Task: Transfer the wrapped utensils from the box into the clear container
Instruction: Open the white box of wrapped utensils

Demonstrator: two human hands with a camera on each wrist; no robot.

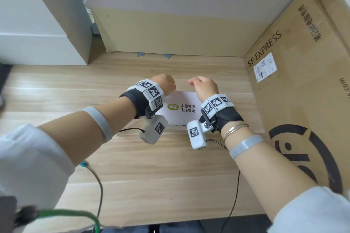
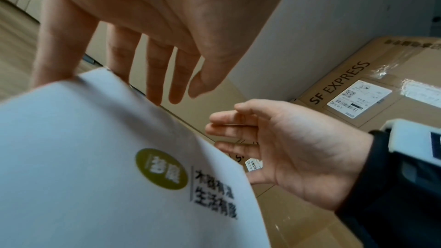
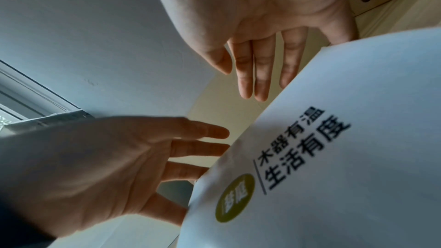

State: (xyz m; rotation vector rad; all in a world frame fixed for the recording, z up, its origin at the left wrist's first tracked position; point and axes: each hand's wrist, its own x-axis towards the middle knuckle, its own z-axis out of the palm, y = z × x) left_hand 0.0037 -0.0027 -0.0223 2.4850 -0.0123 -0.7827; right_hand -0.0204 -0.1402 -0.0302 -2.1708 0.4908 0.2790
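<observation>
A white box [image 1: 180, 108] with a green round logo and black Chinese print lies closed on the wooden table [image 1: 151, 176]. My left hand [image 1: 167, 84] and right hand [image 1: 203, 86] hover over its far edge, a small gap between them. In the left wrist view the left hand [image 2: 152, 71] has straight fingers pointing down past the box [image 2: 95, 157] edge, with the right hand [image 2: 274, 142] open beside it. The right wrist view shows the right hand [image 3: 257, 67] the same way over the box [image 3: 346, 157]. Neither hand holds anything. No utensils or clear container are in view.
Large SF Express cardboard boxes [image 1: 295, 81] wall off the right side. A cardboard panel [image 1: 170, 34] stands at the back and a white cabinet [image 1: 37, 24] at the left. Thin cables [image 1: 98, 185] trail over the table's near part.
</observation>
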